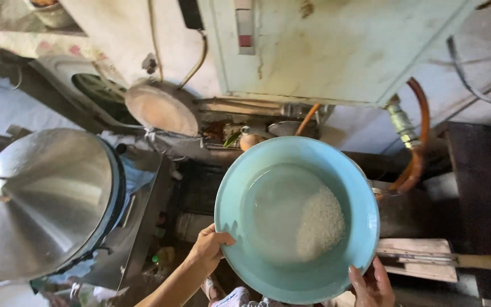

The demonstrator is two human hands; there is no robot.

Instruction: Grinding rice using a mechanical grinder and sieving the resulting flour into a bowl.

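Blue basin [245, 187] held mid-air right of conical steel lid [44, 199] — left hand [208, 247] and right hand [373, 284] clasp opposite rim edges, steadying tilt; wet rice [320, 223] pooled toward basin's right side.

Basin [296, 165] lt. turquoise w/ white rice [320, 222]; conical lid [41, 199] silver-grey; hose [413, 165] orange; cabinet [336, 45] pale cream, stained; cloth [12, 34] floral pink/cream; round pan [160, 108] dull beige; plank [416, 258] pale wood.
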